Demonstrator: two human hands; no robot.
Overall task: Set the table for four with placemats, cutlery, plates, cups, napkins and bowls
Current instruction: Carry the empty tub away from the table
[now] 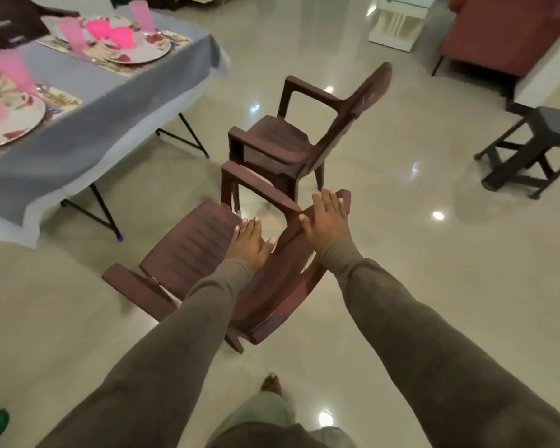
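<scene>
Table [117, 101], upper left, largely set — plates, cups visible; both hands, left hand [248, 245] and right hand [328, 219], rest flat-fingered on near chair [188, 253].

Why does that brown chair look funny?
The near brown plastic chair is tipped at an angle, not standing square on the floor. The left hand and right hand lie flat on it. The other brown chair stands upright.

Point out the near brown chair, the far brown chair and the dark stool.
near brown chair [191, 250]: head view, on the slatted seat, left of the hands.
far brown chair [278, 140]: head view, on the seat between the armrests.
dark stool [556, 119]: head view, on its flat top at the right edge.
</scene>
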